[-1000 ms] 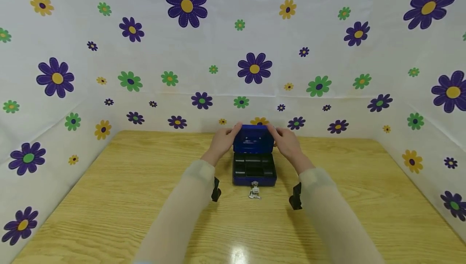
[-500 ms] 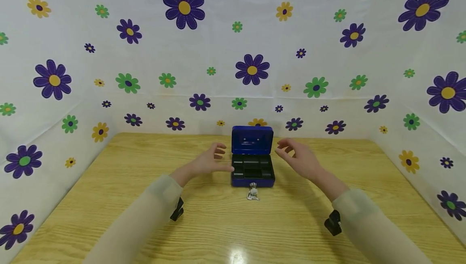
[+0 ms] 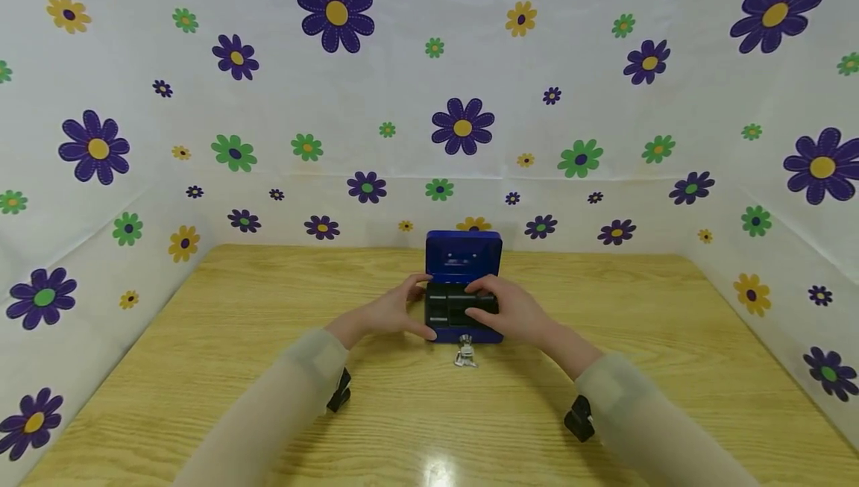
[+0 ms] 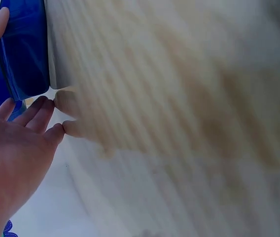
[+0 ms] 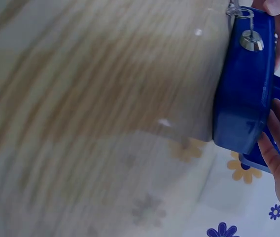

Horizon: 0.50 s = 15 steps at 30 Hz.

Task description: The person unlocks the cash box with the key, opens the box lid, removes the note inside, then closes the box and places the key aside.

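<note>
A small blue cash box (image 3: 479, 337) sits toward the back of the table, its lid (image 3: 463, 256) raised upright. Inside lies a black compartment tray (image 3: 439, 300). My left hand (image 3: 389, 312) spans the box's left side, thumb by the front corner and fingers by the back one. Over the right part of the tray is my right hand (image 3: 520, 312), with thumb and index finger spread across it. In the right wrist view, that hand's thumb lies right at the rim of the blue box wall (image 5: 246, 79) and its fingers are fairly straight.
Keys (image 3: 465, 356) hang from the lock at the box's front. The wood-grain table (image 3: 268, 368) spreads around the box. A white sheet (image 3: 376, 99) printed with flowers walls in the back and both sides.
Both hands held the lid's upper corners, then let go and came down beside the box. Since then the left hand has moved in to the left side and the right hand over the tray.
</note>
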Tool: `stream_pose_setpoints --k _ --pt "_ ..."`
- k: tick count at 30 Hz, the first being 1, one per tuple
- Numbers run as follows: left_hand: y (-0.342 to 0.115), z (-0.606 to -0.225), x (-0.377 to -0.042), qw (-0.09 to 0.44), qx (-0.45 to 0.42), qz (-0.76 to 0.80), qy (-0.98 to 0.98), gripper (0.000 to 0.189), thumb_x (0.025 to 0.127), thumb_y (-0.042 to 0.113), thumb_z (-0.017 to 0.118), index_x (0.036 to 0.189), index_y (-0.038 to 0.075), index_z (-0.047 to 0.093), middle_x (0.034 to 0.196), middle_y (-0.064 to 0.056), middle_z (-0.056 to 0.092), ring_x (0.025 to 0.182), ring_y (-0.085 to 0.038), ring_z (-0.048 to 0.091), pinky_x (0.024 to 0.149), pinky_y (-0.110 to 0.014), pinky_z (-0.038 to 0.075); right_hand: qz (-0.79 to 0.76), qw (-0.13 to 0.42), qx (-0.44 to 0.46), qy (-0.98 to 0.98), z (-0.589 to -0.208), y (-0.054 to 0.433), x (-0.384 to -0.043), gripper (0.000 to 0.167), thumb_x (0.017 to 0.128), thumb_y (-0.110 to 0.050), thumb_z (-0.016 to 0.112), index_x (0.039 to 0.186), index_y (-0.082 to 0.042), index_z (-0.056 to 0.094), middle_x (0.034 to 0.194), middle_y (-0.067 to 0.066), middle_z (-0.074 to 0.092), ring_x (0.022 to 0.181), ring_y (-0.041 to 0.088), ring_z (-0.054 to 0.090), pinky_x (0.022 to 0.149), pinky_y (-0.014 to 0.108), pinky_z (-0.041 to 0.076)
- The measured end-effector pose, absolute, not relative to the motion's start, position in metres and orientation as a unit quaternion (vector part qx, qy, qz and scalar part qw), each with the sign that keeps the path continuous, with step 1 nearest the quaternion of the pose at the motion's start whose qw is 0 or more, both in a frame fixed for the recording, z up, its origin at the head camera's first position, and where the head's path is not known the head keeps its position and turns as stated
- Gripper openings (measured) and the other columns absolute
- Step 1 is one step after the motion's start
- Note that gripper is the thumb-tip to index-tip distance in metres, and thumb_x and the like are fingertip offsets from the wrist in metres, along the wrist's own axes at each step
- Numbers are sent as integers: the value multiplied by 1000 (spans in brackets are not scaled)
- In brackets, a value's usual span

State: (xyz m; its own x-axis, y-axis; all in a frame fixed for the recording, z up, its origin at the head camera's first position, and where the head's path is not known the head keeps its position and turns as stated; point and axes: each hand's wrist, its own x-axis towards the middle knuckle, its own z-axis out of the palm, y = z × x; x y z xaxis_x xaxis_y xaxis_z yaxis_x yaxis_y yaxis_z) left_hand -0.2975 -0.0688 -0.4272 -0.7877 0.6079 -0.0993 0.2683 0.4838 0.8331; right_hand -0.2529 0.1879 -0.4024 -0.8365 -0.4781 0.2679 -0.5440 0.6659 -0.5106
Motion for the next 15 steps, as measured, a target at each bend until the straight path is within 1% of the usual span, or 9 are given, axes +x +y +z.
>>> stream_pose_setpoints --k 5,9,15 --pt "-67 -424 -299 206 264 435 836 97 77 18 84 150 10 21 149 -24 34 139 -35 31 114 -47 20 273 40 281 -919 -407 181 -259 29 89 -19 73 114 -7 65 109 6 65 98 23 60 89 44 49" --pt "-67 -423 -298 213 267 441 830 95 78 15 84 149 8 21 149 -24 34 140 -34 30 114 -46 19 260 19 291 -921 -409 177 -264 21 89 -16 72 109 -10 69 108 4 67 101 23 61 91 43 48" --pt "-68 -422 -297 218 261 451 825 94 77 14 84 147 9 21 148 -22 36 139 -31 31 114 -44 19 276 0 292 -916 -410 171 -268 14 89 -9 71 103 -10 71 99 1 69 95 18 63 87 41 50"
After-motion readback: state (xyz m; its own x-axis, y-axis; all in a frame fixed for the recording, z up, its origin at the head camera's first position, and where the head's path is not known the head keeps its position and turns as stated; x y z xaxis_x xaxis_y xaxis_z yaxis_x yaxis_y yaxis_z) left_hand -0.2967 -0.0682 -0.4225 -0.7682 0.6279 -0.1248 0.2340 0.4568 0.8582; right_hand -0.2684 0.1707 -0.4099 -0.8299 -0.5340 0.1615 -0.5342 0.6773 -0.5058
